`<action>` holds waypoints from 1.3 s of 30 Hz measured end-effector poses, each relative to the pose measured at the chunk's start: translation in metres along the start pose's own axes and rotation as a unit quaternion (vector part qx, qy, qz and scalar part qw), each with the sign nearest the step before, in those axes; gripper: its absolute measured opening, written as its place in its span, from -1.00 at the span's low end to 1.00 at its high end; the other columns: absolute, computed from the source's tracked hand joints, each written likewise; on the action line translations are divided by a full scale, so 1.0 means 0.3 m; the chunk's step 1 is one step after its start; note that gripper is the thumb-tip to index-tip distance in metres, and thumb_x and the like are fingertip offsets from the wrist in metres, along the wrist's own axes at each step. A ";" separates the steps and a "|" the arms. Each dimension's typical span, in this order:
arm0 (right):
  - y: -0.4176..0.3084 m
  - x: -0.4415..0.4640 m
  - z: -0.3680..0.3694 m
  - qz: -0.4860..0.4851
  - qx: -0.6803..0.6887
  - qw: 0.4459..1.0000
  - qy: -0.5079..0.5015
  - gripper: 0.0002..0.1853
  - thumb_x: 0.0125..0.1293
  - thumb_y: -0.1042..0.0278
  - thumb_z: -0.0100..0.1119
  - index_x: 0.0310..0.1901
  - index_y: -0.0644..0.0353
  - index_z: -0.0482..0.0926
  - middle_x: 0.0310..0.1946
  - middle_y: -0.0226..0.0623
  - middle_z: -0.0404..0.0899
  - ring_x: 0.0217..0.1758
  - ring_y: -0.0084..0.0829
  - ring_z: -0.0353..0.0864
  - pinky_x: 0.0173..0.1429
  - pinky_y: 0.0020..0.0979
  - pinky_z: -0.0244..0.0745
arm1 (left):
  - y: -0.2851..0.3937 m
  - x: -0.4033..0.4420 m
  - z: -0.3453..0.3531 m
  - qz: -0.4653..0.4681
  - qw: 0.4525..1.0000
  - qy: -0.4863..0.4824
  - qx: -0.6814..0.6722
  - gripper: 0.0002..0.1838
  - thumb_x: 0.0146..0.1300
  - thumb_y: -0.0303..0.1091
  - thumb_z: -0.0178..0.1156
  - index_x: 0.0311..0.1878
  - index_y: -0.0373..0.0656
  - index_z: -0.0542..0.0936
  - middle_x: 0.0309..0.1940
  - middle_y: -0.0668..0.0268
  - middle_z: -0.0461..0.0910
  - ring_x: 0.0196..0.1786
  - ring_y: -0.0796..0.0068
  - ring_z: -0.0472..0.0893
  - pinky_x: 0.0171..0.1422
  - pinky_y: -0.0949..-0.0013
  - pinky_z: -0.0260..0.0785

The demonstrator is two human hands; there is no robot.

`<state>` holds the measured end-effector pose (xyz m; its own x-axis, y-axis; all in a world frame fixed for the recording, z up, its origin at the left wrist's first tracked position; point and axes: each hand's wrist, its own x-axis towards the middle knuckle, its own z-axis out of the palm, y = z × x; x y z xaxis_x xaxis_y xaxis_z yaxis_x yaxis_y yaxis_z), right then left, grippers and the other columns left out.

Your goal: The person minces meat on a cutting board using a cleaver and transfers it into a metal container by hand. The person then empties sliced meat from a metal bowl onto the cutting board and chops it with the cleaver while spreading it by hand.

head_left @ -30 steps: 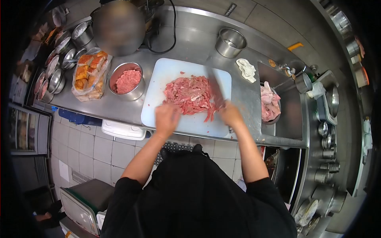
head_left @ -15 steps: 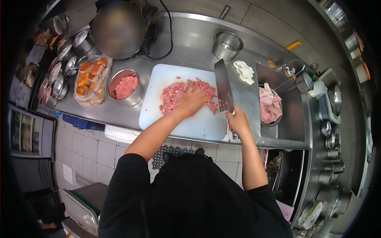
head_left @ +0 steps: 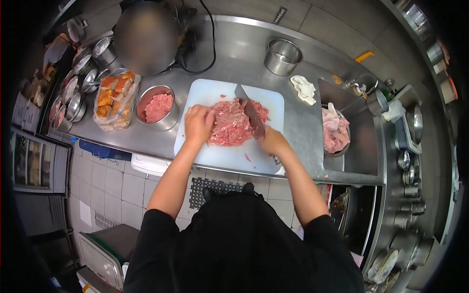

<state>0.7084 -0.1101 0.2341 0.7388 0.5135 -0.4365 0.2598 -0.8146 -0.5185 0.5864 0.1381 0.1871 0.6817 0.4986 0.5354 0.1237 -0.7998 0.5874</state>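
Observation:
A loose heap of chopped pink raw meat (head_left: 228, 128) lies on the white cutting board (head_left: 229, 158). My right hand (head_left: 274, 143) grips a cleaver (head_left: 251, 115) by its handle. Its broad blade stands in the right part of the heap, angled toward the far left. At the heap's left edge rests my left hand (head_left: 197, 126), fingers loosely bent against the meat and not wrapped round anything. A few stray scraps of meat dot the board.
Left of the board stand a metal pot (head_left: 157, 108) of ground meat and a bag of orange-brown blocks (head_left: 115, 101). Behind are a metal pot (head_left: 283, 57) and a blurred round pan (head_left: 145, 36). To the right lie a white cloth (head_left: 303, 90) and raw poultry (head_left: 335, 129) in the sink (head_left: 359, 155).
My left hand has slid off the heap to its left side. The cleaver has swung left from beside the board into the meat, and the heap is bunched closer together.

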 end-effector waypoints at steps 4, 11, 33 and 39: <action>-0.090 -0.086 -0.149 -0.020 -0.025 0.999 0.040 -0.54 0.43 0.20 0.10 0.23 0.33 0.50 -0.10 0.27 0.72 -0.01 0.18 0.75 0.13 0.07 0.60 | -0.130 -0.153 -0.065 0.012 0.999 0.020 0.032 -0.85 0.37 -0.30 0.32 -0.19 -0.20 0.67 -0.16 0.15 0.64 -0.01 0.03 0.58 0.15 0.06 0.38; -0.012 0.027 -0.028 -0.013 -0.082 0.995 0.048 -0.63 0.40 0.21 0.13 0.09 0.31 0.53 -0.24 0.17 0.72 -0.23 0.07 0.73 -0.06 0.00 0.61 | -0.167 -0.195 -0.055 -0.022 0.999 0.040 0.021 -0.86 0.39 -0.34 0.28 -0.14 -0.21 0.64 -0.13 0.14 0.66 -0.01 0.04 0.59 0.16 0.07 0.38; 0.058 -0.013 0.009 0.017 0.002 1.000 0.005 -0.55 0.49 0.16 -0.01 0.21 0.32 0.52 -0.29 0.18 0.74 -0.41 -0.03 0.78 -0.22 -0.09 0.66 | 0.175 -0.014 0.070 0.252 0.962 -0.103 0.018 -0.87 0.11 -0.40 0.35 -0.27 -0.11 0.61 -0.20 0.25 0.62 0.00 0.13 0.60 0.11 0.03 0.36; 0.083 -0.093 -0.005 0.019 0.089 0.996 0.014 -0.57 0.41 0.22 0.05 0.21 0.27 0.47 -0.30 0.15 0.74 -0.33 0.07 0.78 -0.17 -0.03 0.66 | -0.002 0.285 0.349 0.189 0.944 -0.270 0.027 -0.82 0.29 -0.34 0.24 -0.10 -0.16 0.68 -0.06 0.13 0.70 0.10 0.03 0.63 0.17 -0.02 0.44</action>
<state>0.6952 -0.1452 0.2343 0.7637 0.4732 -0.4392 0.1187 -0.7716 -0.6249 0.7202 0.1462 0.1690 0.9510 -0.0569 0.3039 -0.1750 -0.9094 0.3772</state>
